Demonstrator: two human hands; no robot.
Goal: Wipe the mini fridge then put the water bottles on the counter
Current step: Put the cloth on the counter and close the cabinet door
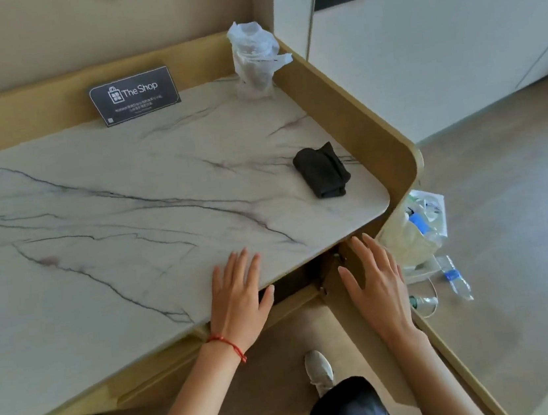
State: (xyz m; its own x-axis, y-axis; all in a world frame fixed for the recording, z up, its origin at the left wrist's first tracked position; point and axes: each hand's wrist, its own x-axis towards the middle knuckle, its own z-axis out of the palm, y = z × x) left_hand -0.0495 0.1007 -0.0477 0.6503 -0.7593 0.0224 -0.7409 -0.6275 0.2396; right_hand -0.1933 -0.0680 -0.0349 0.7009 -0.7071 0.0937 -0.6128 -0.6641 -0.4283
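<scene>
A marble counter fills the left and middle of the view. On its right side lies a folded black cloth. My left hand rests flat on the counter's front edge, fingers spread, thumb under the lip. My right hand is open over a wooden cabinet door swung out below the counter's corner. The mini fridge is hidden under the counter. A clear water bottle with a blue label lies on the floor to the right, beside a plastic bag with more items.
A black "The Shop" card leans against the wooden back rim. Plastic-wrapped cups stand in the far right corner. A raised wooden rim borders the counter's right side. My shoe is on the floor below.
</scene>
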